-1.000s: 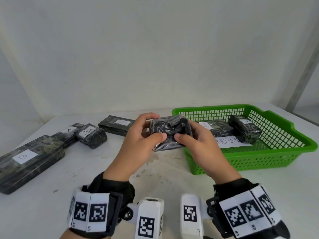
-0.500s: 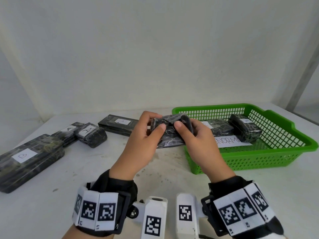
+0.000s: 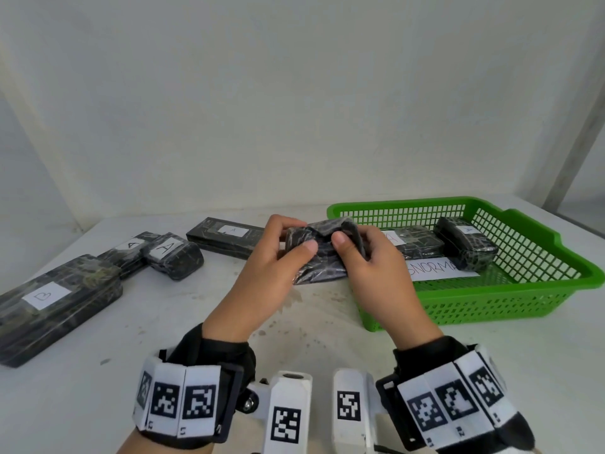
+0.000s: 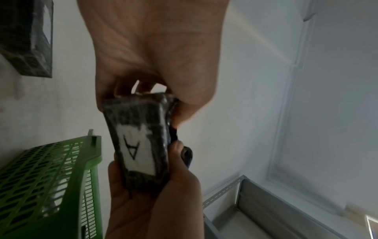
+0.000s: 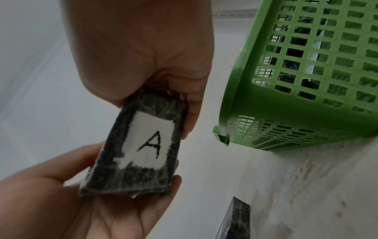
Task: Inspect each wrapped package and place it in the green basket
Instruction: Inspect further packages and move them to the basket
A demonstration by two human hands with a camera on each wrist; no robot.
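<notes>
Both hands hold one wrapped package above the worktop, just left of the green basket.

The left hand [image 3: 262, 273] and right hand [image 3: 376, 273] each have a grip closed around the small dark package [image 3: 322, 257], thumbs on its near side; its white label marked A [image 5: 150, 142] faces away from the person. The green basket [image 3: 491, 303] sits at the worktop's right edge, with two wrapped packages [image 3: 442, 247] inside. More labelled packages [image 3: 170, 257] lie toward the left edge.
</notes>
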